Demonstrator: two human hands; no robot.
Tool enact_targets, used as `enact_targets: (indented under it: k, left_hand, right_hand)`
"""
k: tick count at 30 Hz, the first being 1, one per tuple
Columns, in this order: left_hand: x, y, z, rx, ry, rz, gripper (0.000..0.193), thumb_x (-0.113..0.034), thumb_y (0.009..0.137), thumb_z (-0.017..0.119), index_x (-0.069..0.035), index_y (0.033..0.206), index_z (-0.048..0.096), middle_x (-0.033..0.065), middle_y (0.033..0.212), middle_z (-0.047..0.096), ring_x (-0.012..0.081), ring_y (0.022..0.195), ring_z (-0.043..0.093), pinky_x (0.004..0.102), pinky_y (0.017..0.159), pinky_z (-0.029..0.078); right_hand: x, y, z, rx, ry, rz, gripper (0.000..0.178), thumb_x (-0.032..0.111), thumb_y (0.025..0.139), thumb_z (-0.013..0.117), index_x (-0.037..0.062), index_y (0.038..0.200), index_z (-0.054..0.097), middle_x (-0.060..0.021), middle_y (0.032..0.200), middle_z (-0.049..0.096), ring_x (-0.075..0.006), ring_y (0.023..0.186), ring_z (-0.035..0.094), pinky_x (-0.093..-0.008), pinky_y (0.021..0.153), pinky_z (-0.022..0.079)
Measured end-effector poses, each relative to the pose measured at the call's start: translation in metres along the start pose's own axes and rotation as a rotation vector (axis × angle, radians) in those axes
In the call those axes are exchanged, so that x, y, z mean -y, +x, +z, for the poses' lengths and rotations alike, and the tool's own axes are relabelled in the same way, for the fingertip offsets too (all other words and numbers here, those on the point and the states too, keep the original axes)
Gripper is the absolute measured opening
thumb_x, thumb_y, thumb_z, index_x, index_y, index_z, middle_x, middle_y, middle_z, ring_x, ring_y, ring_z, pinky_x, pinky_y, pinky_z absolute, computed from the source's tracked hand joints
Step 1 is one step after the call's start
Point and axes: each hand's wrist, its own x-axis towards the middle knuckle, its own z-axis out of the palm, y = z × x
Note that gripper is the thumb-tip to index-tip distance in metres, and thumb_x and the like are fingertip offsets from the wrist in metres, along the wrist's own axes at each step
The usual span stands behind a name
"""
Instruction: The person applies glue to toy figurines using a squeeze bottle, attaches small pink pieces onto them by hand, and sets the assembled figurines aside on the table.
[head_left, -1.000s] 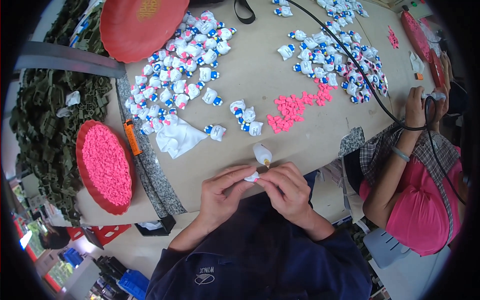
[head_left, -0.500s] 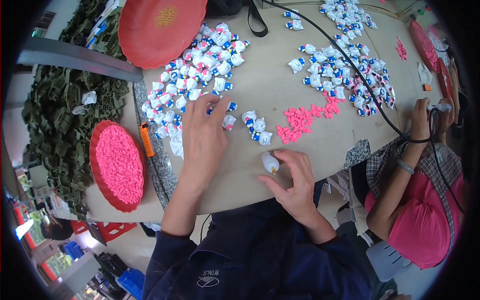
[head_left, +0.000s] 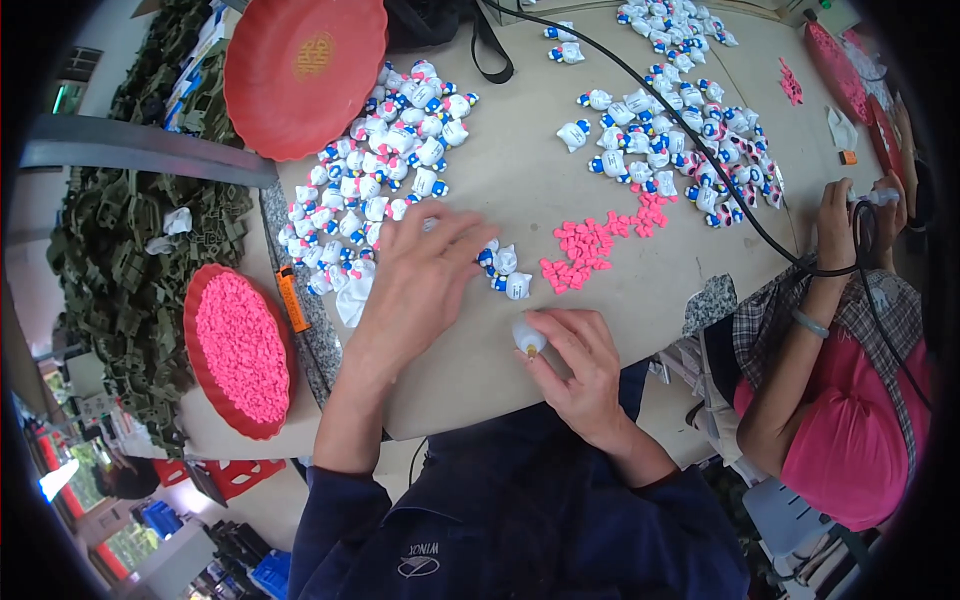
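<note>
My left hand [head_left: 425, 275] is over the table, fingers spread and slightly bent, reaching toward a small cluster of white-and-blue cat-like figurines [head_left: 515, 285]. Its fingertips partly cover the cluster's left side, and I see nothing held in it. Closer to the table's front edge, my right hand [head_left: 580, 370] pinches a small white squeeze bottle [head_left: 527, 335] between thumb and fingers, its yellowish nozzle tilted toward me. Small pink pieces [head_left: 580, 250], bow-like in shape, lie scattered beyond the bottle. A large heap of figurines with pink and blue parts [head_left: 400, 145] spreads beyond my left hand.
More figurines [head_left: 660, 130] lie far right under a black cable [head_left: 640, 80]. At left are a red bowl of pink pieces [head_left: 243, 345], an orange lighter [head_left: 292, 298] and dark green parts [head_left: 150, 260]. A red tray [head_left: 270, 60] sits far left. A co-worker's hand [head_left: 835, 220] is at right.
My left hand has moved right, from the big heap toward the small cluster. My right thumb and fingers have closed in on the white bottle. The whole view has shifted slightly.
</note>
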Motion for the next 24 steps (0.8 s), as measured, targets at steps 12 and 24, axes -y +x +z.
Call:
enact_targets:
  k: [12,24]
  left_hand:
    - [-0.025,-0.059,0.011,-0.166,-1.269,-0.548,0.036,0.015,0.079,0.051,0.004,0.112,0.059,0.0149,0.123,0.050,0.0262,0.104,0.057,0.0348,0.081,0.051]
    - [-0.031,-0.083,0.048,-0.145,-1.485,-0.614,0.031,0.010,0.078,0.065,0.004,0.108,0.061,0.0114,0.116,0.058,0.0167,0.098,0.060,0.0274,0.086,0.049]
  right_hand:
    - [-0.004,-0.027,-0.021,-0.154,0.478,0.231,0.039,-0.002,0.078,0.063,-0.0039,0.115,0.049,-0.0150,0.101,0.062,-0.0201,0.087,0.063,-0.0291,0.079,0.049]
    - [0.005,-0.007,-0.040,-0.026,0.275,0.016,0.036,0.010,0.063,0.079,-0.0039,0.093,0.065,-0.0098,0.070,0.062,-0.0196,0.059,0.053,-0.0278,0.053,0.041]
